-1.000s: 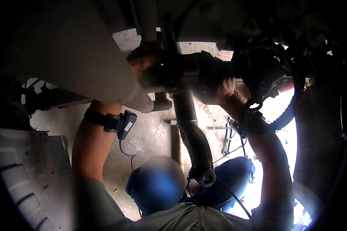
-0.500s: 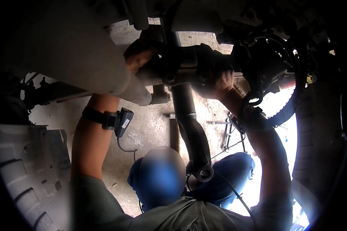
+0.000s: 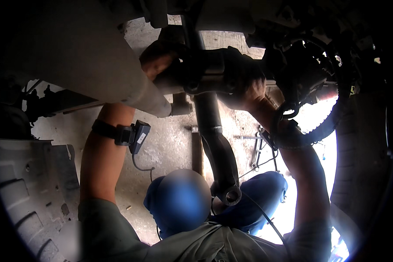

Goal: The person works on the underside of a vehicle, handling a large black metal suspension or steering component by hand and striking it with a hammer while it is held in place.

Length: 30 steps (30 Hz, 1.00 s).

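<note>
A dark metal part with bolt heads (image 3: pixel 212 72) lies crosswise between my hands, in front of a black strut (image 3: pixel 208 112) that runs down to a round eye (image 3: pixel 232 196). Around the left end of the metal part my left hand (image 3: pixel 157 64) is closed, its fingers partly lost in shadow. My right hand (image 3: pixel 254 91) grips the right end, fingers bent over it. Both arms reach up from below, beneath the vehicle's underside. A black strap with a small box (image 3: pixel 134 134) is on my left forearm.
A pale tapered housing (image 3: pixel 131 83) hangs at the left. Ribbed black hose (image 3: pixel 327 126) curves past my right forearm. Several wrenches (image 3: pixel 257 148) lie on the concrete floor (image 3: pixel 161 148). A dented metal panel (image 3: pixel 35 183) stands at far left; a thin cable (image 3: pixel 266 218) crosses my lap.
Both hands keep their hold and nearly the same place. The view has shifted very slightly against the vehicle parts and floor.
</note>
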Tool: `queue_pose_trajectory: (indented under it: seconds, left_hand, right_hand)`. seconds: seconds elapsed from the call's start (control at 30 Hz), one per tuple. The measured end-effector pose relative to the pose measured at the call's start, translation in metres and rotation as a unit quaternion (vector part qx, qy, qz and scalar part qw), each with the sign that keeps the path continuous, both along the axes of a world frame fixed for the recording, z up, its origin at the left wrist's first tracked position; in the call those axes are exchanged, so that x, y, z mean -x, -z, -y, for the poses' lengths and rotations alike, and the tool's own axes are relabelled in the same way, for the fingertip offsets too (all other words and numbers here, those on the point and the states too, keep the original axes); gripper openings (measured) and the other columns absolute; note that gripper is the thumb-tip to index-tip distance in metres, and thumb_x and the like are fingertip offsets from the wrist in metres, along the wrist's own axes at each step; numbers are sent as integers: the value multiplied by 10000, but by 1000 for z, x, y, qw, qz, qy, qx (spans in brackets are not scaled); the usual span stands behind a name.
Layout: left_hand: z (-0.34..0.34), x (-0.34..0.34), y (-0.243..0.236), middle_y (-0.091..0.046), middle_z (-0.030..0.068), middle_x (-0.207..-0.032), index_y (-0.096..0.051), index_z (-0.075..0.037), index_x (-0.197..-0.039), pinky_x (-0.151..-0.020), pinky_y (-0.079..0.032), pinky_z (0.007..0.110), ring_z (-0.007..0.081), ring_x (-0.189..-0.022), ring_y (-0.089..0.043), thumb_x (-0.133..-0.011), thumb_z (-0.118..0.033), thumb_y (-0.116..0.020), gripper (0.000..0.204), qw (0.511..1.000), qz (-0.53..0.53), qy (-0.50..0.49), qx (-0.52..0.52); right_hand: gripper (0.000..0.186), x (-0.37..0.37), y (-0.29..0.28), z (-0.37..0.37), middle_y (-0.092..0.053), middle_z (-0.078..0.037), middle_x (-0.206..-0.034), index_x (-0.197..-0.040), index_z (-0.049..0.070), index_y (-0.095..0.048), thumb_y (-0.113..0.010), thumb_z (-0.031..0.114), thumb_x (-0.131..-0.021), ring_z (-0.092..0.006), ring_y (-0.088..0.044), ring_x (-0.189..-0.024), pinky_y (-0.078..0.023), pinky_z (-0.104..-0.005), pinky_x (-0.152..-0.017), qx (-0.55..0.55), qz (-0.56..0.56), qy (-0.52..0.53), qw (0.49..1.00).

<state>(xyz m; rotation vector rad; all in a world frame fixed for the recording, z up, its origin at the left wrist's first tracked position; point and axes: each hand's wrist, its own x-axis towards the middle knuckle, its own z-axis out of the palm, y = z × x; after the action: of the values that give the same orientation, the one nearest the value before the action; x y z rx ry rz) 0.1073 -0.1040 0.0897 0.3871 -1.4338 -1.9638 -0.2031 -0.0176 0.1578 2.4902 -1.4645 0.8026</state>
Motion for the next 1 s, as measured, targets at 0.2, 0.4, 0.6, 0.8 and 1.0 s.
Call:
queue_pose_trajectory:
  seconds: [0.2, 0.4, 0.6, 0.8, 1.0]
  left_hand:
    - [6, -2, -1, -198, 115, -1624, -132, -38, -1556, -1237, -170, 334, 205, -1495, -224, -1062, -428, -316, 655, 996, 29, 40, 72]
    - [-5, 48, -59, -700, 53, -847, -688, -3, -1001, -725, -541, 283, 143, -788, -674, -952, -191, -647, 199, 963, 152, -220, -41]
    - [-10, 44, -66, -722, 68, -939, -693, 15, -1068, -782, -536, 270, 140, -855, -683, -907, -147, -708, 228, 990, 70, -106, -54]
    - [-24, 44, -88, -725, 76, -941, -698, 19, -1062, -784, -535, 278, 142, -851, -684, -902, -151, -716, 235, 989, 96, -114, -17]
    - [-28, 53, -79, -726, 80, -941, -703, 21, -1050, -789, -534, 282, 145, -849, -684, -896, -156, -723, 236, 944, 200, -238, -113]
  right_hand:
    - [765, 1, 3, -1, -619, -151, -1114, -1247, 91, -578, -806, 441, -606, -334, -615, -1034, -526, -428, -885, -52, -39, 43, 997]
    - [748, 2, 6, -2, -630, -156, -1118, -1229, 77, -596, -810, 439, -610, -335, -624, -1024, -530, -425, -892, -16, -33, 22, 999]
    - [687, 5, 19, 10, -656, -160, -1062, -1188, 76, -625, -820, 399, -614, -353, -640, -973, -544, -424, -863, -4, 7, -29, 1000]
    - [674, 1, 13, 8, -646, -160, -1062, -1194, 75, -604, -815, 360, -621, -358, -631, -990, -539, -432, -864, -20, 31, -36, 999]
    - [686, -1, 10, 8, -638, -159, -1082, -1198, 80, -599, -815, 355, -609, -361, -627, -993, -534, -440, -872, -20, 10, -17, 1000]
